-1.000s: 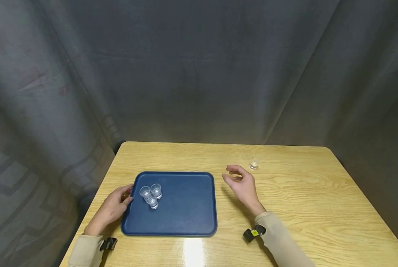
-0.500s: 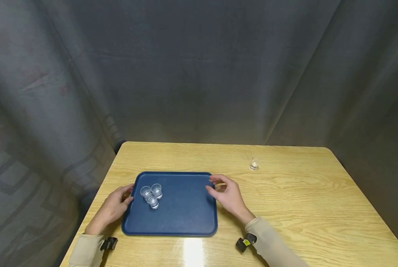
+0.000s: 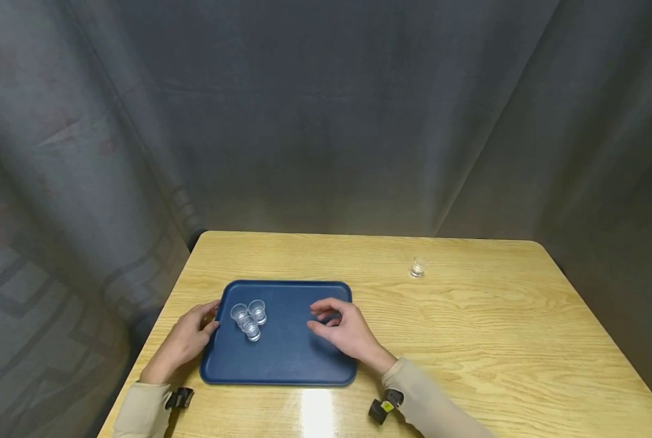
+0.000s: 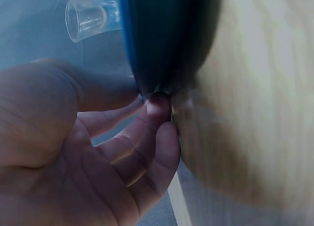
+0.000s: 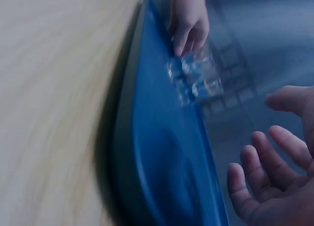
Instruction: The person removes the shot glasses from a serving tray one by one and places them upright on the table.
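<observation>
A dark blue tray (image 3: 293, 359) lies on the left half of the wooden table (image 3: 468, 328). Three small clear glasses (image 3: 248, 317) stand bunched together near its left end. My left hand (image 3: 205, 319) is at the tray's left rim; in the left wrist view the thumb lies on the rim (image 4: 162, 39) and the fingertips (image 4: 158, 105) press its edge, with a glass (image 4: 93, 17) just beyond. My right hand (image 3: 323, 321) hovers over the tray's right half with loosely curled fingers and holds nothing. In the right wrist view the glasses (image 5: 196, 78) are ahead of those fingers (image 5: 255, 167).
A single small clear glass (image 3: 418, 267) stands alone on the table at the far right, well away from both hands. Grey curtains hang behind and beside the table. Wrist-worn cameras (image 3: 383, 407) sit on both sleeves.
My right hand has drawn back from near the lone glass, moving left and toward me until it is over the tray. The left hand and the glasses have stayed put.
</observation>
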### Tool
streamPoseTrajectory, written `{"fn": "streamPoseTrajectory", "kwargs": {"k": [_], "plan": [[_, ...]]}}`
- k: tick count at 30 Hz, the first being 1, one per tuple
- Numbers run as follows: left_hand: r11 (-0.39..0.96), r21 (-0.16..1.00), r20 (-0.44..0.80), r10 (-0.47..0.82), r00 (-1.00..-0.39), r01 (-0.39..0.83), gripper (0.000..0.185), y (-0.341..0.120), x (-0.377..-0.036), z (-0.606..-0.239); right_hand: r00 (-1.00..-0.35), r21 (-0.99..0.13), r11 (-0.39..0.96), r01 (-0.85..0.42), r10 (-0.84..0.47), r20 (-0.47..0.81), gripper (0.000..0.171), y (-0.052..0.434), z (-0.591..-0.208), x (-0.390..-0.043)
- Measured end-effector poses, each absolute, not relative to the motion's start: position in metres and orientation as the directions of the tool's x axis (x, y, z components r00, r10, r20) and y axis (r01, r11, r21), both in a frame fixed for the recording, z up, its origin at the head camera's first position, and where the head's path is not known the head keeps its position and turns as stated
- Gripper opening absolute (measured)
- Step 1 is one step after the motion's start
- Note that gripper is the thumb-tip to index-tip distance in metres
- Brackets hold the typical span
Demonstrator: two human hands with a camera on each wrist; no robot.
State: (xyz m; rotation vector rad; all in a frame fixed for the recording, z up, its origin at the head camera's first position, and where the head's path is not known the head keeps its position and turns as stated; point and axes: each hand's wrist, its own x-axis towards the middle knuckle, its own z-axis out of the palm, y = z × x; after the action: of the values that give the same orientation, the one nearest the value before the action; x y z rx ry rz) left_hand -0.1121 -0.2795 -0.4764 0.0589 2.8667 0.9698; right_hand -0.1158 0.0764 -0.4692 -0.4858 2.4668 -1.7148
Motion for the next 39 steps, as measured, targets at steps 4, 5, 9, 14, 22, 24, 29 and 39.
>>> {"fn": "streamPoseTrajectory", "kwargs": {"k": [4, 5, 9, 14, 22, 24, 29, 39], "plan": [[0.798, 0.602, -0.086, 0.077, -0.993, 0.009, 0.049, -0.280, -0.112, -0.477, -0.927, -0.941, 0.275, -0.196, -0.364, 0.087, 0.033, 0.062, -0.468, -0.115], [0.799, 0.601, -0.085, 0.077, -0.993, 0.010, 0.049, -0.281, -0.112, -0.476, -0.923, -0.942, 0.270, -0.197, -0.375, 0.086, 0.033, 0.058, -0.468, -0.114], [0.803, 0.596, -0.089, 0.074, -0.993, 0.007, 0.049, -0.280, -0.111, -0.474, -0.906, -0.941, 0.260, -0.218, -0.412, 0.096, 0.032, 0.044, -0.469, -0.113], [0.804, 0.595, -0.088, 0.077, -0.993, 0.010, 0.049, -0.281, -0.111, -0.473, -0.889, -0.937, 0.266, -0.226, -0.449, 0.088, 0.033, 0.026, -0.470, -0.109], [0.798, 0.602, -0.081, 0.088, -0.993, 0.022, 0.048, -0.280, -0.109, -0.474, -0.885, -0.951, 0.234, -0.202, -0.460, 0.075, 0.032, 0.002, -0.469, -0.106], [0.798, 0.602, -0.077, 0.091, -0.993, 0.026, 0.049, -0.280, -0.109, -0.475, -0.887, -0.950, 0.236, -0.205, -0.455, 0.078, 0.031, -0.003, -0.470, -0.107], [0.802, 0.595, -0.061, 0.104, -0.993, 0.048, 0.048, -0.280, -0.107, -0.475, -0.899, -0.938, 0.272, -0.214, -0.431, 0.080, 0.031, -0.013, -0.473, -0.110], [0.805, 0.591, -0.054, 0.114, -0.992, 0.060, 0.046, -0.283, -0.106, -0.476, -0.921, -0.919, 0.324, -0.226, -0.378, 0.093, 0.032, -0.029, -0.481, -0.114]]}}
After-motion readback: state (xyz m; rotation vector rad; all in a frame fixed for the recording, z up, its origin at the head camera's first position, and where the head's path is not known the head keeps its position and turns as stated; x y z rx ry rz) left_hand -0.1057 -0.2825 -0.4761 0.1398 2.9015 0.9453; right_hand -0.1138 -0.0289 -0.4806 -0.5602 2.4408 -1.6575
